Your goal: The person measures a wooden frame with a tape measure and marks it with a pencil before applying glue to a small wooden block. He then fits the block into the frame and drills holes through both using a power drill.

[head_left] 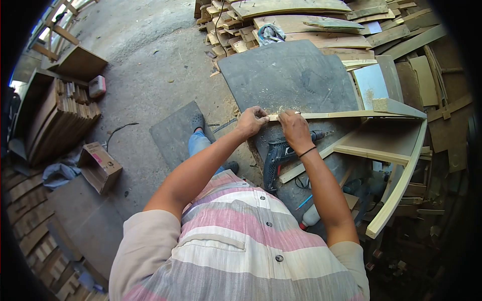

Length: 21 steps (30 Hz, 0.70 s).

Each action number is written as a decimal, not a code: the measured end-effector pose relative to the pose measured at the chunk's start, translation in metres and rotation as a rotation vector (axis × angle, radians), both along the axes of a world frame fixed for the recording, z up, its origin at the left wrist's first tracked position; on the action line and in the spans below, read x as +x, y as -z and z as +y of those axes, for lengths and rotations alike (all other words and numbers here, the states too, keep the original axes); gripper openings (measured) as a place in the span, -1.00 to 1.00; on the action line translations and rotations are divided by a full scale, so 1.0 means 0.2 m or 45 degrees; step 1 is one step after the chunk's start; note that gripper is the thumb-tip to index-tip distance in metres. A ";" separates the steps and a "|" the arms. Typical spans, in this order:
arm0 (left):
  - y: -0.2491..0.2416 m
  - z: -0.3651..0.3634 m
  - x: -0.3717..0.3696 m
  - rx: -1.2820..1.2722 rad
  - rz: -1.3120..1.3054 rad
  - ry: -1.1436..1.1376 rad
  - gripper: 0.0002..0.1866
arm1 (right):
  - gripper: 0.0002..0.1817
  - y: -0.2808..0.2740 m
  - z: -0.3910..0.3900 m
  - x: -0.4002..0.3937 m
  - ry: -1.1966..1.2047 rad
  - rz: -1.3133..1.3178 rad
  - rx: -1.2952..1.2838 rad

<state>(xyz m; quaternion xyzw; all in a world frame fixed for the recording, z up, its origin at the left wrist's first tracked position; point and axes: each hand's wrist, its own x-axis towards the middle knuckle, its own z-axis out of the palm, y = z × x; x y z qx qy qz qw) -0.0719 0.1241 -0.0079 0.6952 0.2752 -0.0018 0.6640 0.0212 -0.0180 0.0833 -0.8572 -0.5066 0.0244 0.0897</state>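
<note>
Where the two hands meet, a dark grey board (288, 75) dusted with sawdust serves as the work surface, set on a rough concrete floor (145, 60) in a cluttered wood workshop. Both hands close on the near end of a thin pale wooden strip (341, 115) — the left hand (252, 121) pinches its very tip with curled fingers, and the right hand (295, 128) lies just beside it, fingers folded down over the strip, palm facing the board. From the grip the strip runs away to the right as the top edge of a curved wooden frame (396, 170), which overhangs the board's edge. Just below the right hand an electric drill (281, 153) lies on its side, touching nothing held. Beyond the grip, offcuts and planks (301, 25) pile up along the far edge; to the left of it the floor lies open, with a cardboard box (99, 165) and stacked wood slats (60, 120) well apart. Both forearms stretch forward, elbows bent, wrists nearly level.
</note>
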 end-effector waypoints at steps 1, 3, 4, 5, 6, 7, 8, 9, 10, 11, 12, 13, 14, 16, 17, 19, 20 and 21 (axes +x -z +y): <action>0.01 0.00 0.00 -0.006 0.006 -0.003 -0.77 | -0.86 0.01 0.00 0.00 -0.003 0.006 -0.006; 0.04 0.00 0.01 0.010 -0.021 0.012 -0.78 | -0.90 0.01 0.01 0.01 -0.088 -0.066 -0.080; 0.06 0.00 0.01 0.001 -0.018 0.009 -0.78 | -0.90 0.01 0.01 0.01 -0.091 -0.063 -0.089; 0.07 -0.01 0.02 0.000 -0.026 0.006 -0.78 | -0.91 0.00 0.01 0.01 -0.113 -0.073 -0.100; 0.07 -0.01 0.02 0.001 -0.034 0.002 -0.78 | -0.92 0.00 0.01 0.02 -0.137 -0.084 -0.109; 0.06 -0.01 0.02 -0.006 -0.035 -0.009 -0.78 | -0.92 0.00 0.02 0.02 -0.148 -0.084 -0.116; 0.05 -0.01 0.02 0.013 -0.013 -0.013 -0.78 | -0.92 0.01 0.02 0.02 -0.127 -0.078 -0.133; 0.06 -0.01 0.01 0.030 0.008 -0.016 -0.78 | -0.91 0.01 0.02 0.02 -0.106 -0.072 -0.152; 0.06 -0.02 0.01 0.022 0.008 -0.025 -0.78 | -0.91 0.01 0.02 0.02 -0.116 -0.073 -0.160; 0.07 -0.02 0.01 0.006 -0.006 -0.028 -0.78 | -0.89 0.01 0.03 0.02 -0.070 -0.035 -0.150; 0.06 -0.01 0.01 -0.009 -0.019 -0.030 -0.78 | -0.87 0.01 0.04 0.01 -0.025 0.003 -0.138; 0.06 -0.01 0.01 -0.013 -0.023 -0.039 -0.78 | -0.87 0.01 0.04 0.01 -0.033 -0.001 -0.142; 0.05 -0.01 0.01 -0.006 -0.011 -0.027 -0.78 | -0.83 0.01 0.05 0.00 0.026 0.034 -0.124; 0.04 -0.01 0.01 0.005 -0.010 -0.012 -0.77 | -0.79 0.01 0.04 -0.01 0.088 0.059 -0.102; 0.03 0.00 0.00 0.015 -0.016 -0.008 -0.76 | -0.79 0.02 0.04 0.00 0.113 0.068 -0.091; 0.03 -0.01 0.00 0.026 -0.031 -0.001 -0.75 | -0.79 0.02 0.01 0.00 0.141 0.068 -0.077; 0.02 -0.01 0.00 0.022 -0.028 -0.009 -0.74 | -0.80 0.02 0.00 0.00 0.163 0.152 0.075; 0.02 0.00 0.00 0.018 -0.022 -0.017 -0.73 | -0.78 0.03 -0.01 0.00 0.184 0.239 0.226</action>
